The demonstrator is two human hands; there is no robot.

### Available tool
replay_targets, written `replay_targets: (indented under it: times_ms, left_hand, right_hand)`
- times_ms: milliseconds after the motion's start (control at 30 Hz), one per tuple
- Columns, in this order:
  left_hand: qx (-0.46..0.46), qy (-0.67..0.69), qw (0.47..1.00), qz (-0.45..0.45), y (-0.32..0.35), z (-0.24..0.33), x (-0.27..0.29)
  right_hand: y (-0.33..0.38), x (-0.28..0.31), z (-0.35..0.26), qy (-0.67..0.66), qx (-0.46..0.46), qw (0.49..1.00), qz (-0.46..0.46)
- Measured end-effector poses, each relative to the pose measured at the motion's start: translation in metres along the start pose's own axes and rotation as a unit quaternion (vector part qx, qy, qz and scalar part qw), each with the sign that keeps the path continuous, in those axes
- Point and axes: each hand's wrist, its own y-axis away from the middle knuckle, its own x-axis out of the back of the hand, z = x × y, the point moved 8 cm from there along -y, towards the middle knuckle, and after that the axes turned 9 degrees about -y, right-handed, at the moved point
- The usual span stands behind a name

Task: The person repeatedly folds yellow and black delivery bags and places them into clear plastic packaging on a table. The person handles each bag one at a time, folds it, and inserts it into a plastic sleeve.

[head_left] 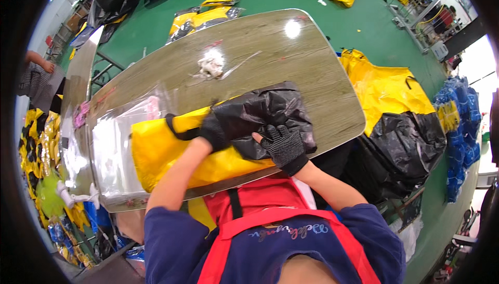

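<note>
As seen on the wood-grain table, along the near edge: one yellow-and-black bag, laid flat, wrinkled in the black part. Points its yellow end to the left and slightly nearer, black end to the right and slightly farther away — long axis on a shallow slant, roughly parallel with the table's near edge. Carries a black strap across the yellow part.

Apart from each other, both gloved in black, both down on the bag. For the left hand: blurred, set near the bag's middle at the yellow-black border, forearm angled up and to the right; can't tell if gripping — fingers lost against black fabric. For the right hand: pale dots on the glove, back upward, placed on the black part near the right end, fingers pointing away, bare thumb tip out to the left, forearm slanting in from the lower right; can't tell whether pinching or just pressing.

Around: clear plastic sheets left of the bag, a crumpled white lump beyond, another yellow-and-black piece just off the table's right end.
</note>
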Motion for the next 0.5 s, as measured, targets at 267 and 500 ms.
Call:
replay_targets:
  times_ms: [267,500]
  left_hand:
    - [0.338,-0.14,0.858,0.361,0.225,-0.107,0.14]
    - [0.387,0.566,0.717,0.129,0.225,-0.153,0.117]
  right_hand:
    - [-0.05,-0.002,-0.043,-0.122,0.121,0.972,-0.159]
    - [-0.076,-0.061,-0.027,-0.233,-0.093,0.953,-0.169]
